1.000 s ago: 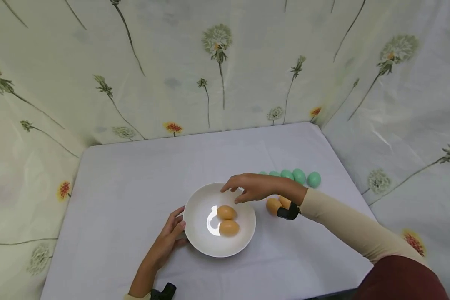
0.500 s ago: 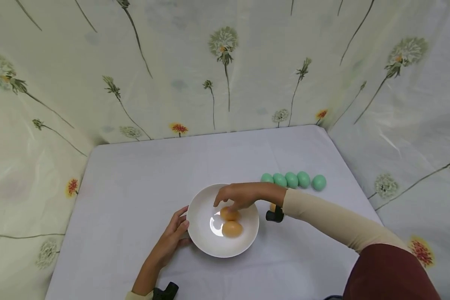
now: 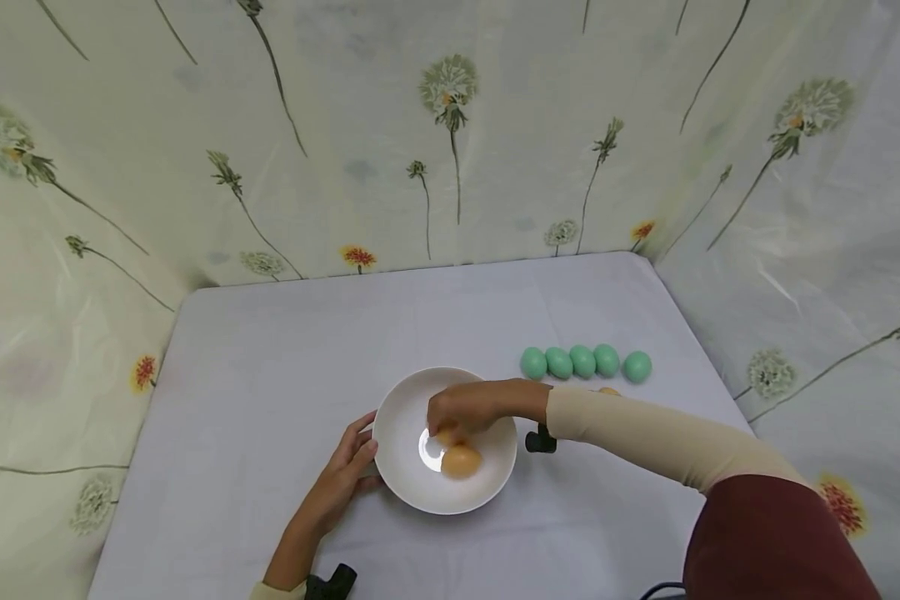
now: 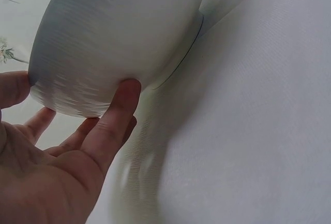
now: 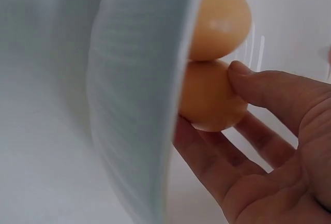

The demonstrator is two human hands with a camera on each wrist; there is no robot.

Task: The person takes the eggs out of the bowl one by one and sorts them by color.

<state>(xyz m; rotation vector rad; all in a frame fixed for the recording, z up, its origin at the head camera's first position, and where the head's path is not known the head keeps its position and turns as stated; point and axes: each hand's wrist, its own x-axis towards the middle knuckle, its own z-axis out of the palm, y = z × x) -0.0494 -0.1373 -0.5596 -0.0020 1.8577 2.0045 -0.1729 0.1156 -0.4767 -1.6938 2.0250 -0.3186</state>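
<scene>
A white bowl [image 3: 399,421] stands on the white-covered table with two orange-brown eggs in it. My left hand [image 3: 333,482] holds the bowl's left side; in the left wrist view its fingers [image 4: 111,125] touch the outer wall. Inside the bowl, my right hand [image 3: 463,408] pinches the farther egg [image 5: 214,100] between thumb and fingers, as the right wrist view shows. The nearer egg [image 3: 461,462] lies against it, not held. From the head view, most of the pinched egg is hidden under my right hand.
Several green eggs [image 3: 583,362] lie in a row behind my right forearm. An orange egg [image 3: 608,391] peeks out behind the beige sleeve [image 3: 630,429]. The table's back edge [image 3: 420,271] meets a flower-printed curtain [image 3: 375,108].
My right hand has come down and left into the bowl, and its fingers have closed on the farther egg. My left hand stays at the bowl's side.
</scene>
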